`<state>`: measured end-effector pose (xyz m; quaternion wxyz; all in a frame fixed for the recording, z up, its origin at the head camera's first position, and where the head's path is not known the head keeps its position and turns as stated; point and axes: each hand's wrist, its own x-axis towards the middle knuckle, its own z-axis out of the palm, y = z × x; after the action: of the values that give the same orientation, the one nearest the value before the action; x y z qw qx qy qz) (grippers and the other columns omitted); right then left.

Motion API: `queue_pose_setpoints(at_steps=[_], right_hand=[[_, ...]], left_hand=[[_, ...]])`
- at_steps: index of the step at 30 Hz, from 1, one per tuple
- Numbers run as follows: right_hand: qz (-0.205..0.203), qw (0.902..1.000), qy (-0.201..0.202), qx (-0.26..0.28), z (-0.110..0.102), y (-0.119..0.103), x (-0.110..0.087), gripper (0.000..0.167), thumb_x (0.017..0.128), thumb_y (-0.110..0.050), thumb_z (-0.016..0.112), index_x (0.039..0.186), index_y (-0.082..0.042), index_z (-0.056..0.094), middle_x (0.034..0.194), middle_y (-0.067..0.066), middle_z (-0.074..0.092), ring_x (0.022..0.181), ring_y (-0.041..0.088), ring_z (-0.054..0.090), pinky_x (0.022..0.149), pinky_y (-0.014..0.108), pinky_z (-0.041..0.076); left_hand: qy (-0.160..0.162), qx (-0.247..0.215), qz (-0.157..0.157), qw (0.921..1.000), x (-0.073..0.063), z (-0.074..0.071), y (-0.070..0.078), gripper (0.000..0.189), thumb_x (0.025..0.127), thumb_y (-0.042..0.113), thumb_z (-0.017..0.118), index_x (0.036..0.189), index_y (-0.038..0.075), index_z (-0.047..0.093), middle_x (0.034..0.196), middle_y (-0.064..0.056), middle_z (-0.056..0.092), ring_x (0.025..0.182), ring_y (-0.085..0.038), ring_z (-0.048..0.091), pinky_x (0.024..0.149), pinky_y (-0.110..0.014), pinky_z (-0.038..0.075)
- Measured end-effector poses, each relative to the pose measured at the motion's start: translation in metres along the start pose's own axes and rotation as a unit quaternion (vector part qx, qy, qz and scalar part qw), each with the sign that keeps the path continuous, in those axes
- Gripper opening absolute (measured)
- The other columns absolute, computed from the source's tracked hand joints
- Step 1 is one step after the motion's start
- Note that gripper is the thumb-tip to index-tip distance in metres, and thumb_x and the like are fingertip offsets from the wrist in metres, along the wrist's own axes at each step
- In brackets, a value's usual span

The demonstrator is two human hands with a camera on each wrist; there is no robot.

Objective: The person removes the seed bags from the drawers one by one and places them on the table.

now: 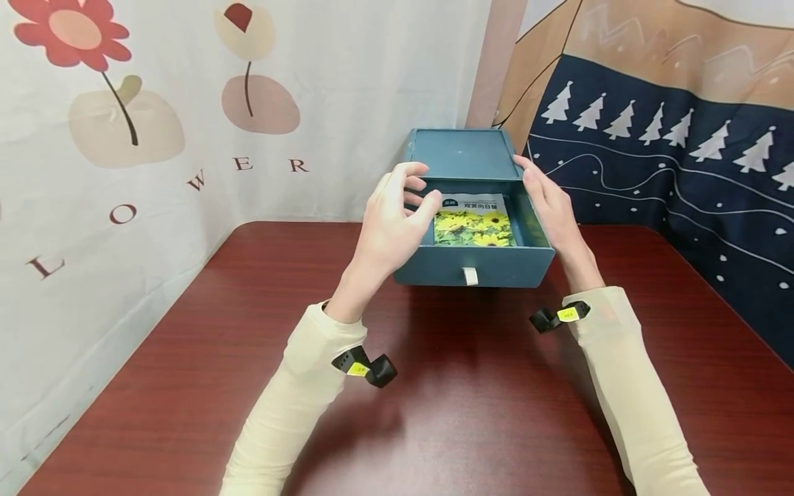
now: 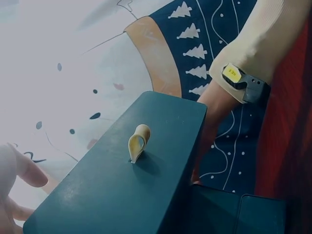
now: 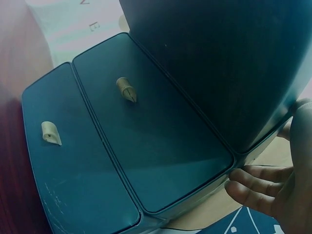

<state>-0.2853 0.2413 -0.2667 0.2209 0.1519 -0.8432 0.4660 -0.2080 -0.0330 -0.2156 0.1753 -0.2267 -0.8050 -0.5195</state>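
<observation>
A dark teal desktop drawer cabinet (image 1: 462,153) stands at the far side of the table, its top drawer (image 1: 434,267) pulled out. Inside that drawer lies a flat packet (image 1: 474,222) printed with yellow flowers and Chinese characters. My left hand (image 1: 393,224) hovers by the drawer's left rim, fingers loosely bent and holding nothing. My right hand (image 1: 552,207) rests along the cabinet's right side; its fairly straight fingers (image 3: 253,190) touch the side wall in the right wrist view. A pale pull tab (image 2: 140,141) sticks out of the drawer front.
Two lower drawers, a middle one (image 3: 161,141) and a bottom one (image 3: 73,170), are closed, each with a pale tab. The dark red table (image 1: 453,413) stretches toward me. Behind it hang a white printed cloth (image 1: 347,83) and a navy tree-patterned cloth (image 1: 620,165).
</observation>
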Motion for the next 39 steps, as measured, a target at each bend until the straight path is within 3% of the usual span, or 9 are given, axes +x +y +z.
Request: queue_pose_setpoints(at_steps=[17, 24, 27, 34, 36, 39], right_hand=[[0.001, 1.0, 0.0, -0.001, 0.0, 0.0, 0.001, 0.053, 0.109, -0.046, 0.034, 0.155, -0.021, 0.042, 0.16, 0.0, 0.037, 0.146, 0.016, 0.035, 0.121, 0.041, 0.023], [-0.004, 1.0, 0.002, -0.004, 0.0, 0.0, 0.001, 0.053, 0.109, -0.045, 0.034, 0.155, -0.02, 0.042, 0.16, 0.001, 0.037, 0.146, 0.015, 0.034, 0.121, 0.04, 0.022], [-0.004, 1.0, 0.001, -0.005, 0.001, 0.001, 0.001, 0.053, 0.109, -0.045, 0.034, 0.156, -0.02, 0.041, 0.16, 0.001, 0.037, 0.146, 0.016, 0.034, 0.121, 0.04, 0.022], [-0.006, 0.9999, 0.002, -0.012, 0.001, 0.003, 0.001, 0.055, 0.109, -0.048, 0.033, 0.156, -0.02, 0.041, 0.16, 0.001, 0.037, 0.146, 0.015, 0.033, 0.121, 0.04, 0.022], [-0.011, 0.9999, 0.004, -0.013, 0.0, 0.003, 0.001, 0.055, 0.109, -0.048, 0.033, 0.156, -0.02, 0.041, 0.16, 0.001, 0.037, 0.147, 0.014, 0.033, 0.121, 0.038, 0.022], [-0.013, 0.9999, 0.003, -0.009, 0.0, 0.003, 0.001, 0.055, 0.109, -0.047, 0.033, 0.156, -0.02, 0.041, 0.16, 0.0, 0.036, 0.147, 0.013, 0.032, 0.12, 0.037, 0.022]], left_hand=[[-0.05, 0.068, -0.056, 0.9948, 0.018, 0.002, 0.004, 0.041, 0.101, 0.027, 0.055, 0.139, 0.011, 0.054, 0.127, -0.007, 0.057, 0.104, -0.018, 0.061, 0.09, -0.039, 0.048], [-0.086, 0.09, -0.084, 0.9886, 0.027, 0.002, 0.004, 0.043, 0.102, 0.027, 0.055, 0.142, 0.012, 0.051, 0.134, -0.009, 0.056, 0.111, -0.019, 0.062, 0.095, -0.04, 0.048], [-0.107, 0.097, -0.093, 0.9851, 0.03, 0.003, 0.003, 0.045, 0.102, 0.027, 0.054, 0.143, 0.011, 0.049, 0.137, -0.01, 0.054, 0.118, -0.02, 0.058, 0.096, -0.04, 0.046], [-0.149, 0.141, -0.103, 0.9732, 0.036, 0.007, 0.004, 0.049, 0.101, 0.029, 0.053, 0.145, 0.011, 0.044, 0.137, -0.013, 0.052, 0.115, -0.023, 0.049, 0.091, -0.04, 0.044], [-0.156, 0.152, -0.105, 0.9703, 0.037, 0.008, 0.005, 0.05, 0.101, 0.03, 0.053, 0.145, 0.01, 0.043, 0.132, -0.012, 0.055, 0.116, -0.022, 0.048, 0.091, -0.04, 0.044], [-0.169, 0.161, -0.112, 0.966, 0.04, 0.009, 0.006, 0.05, 0.101, 0.031, 0.053, 0.146, 0.01, 0.042, 0.112, -0.01, 0.058, 0.106, -0.021, 0.051, 0.086, -0.038, 0.044]])
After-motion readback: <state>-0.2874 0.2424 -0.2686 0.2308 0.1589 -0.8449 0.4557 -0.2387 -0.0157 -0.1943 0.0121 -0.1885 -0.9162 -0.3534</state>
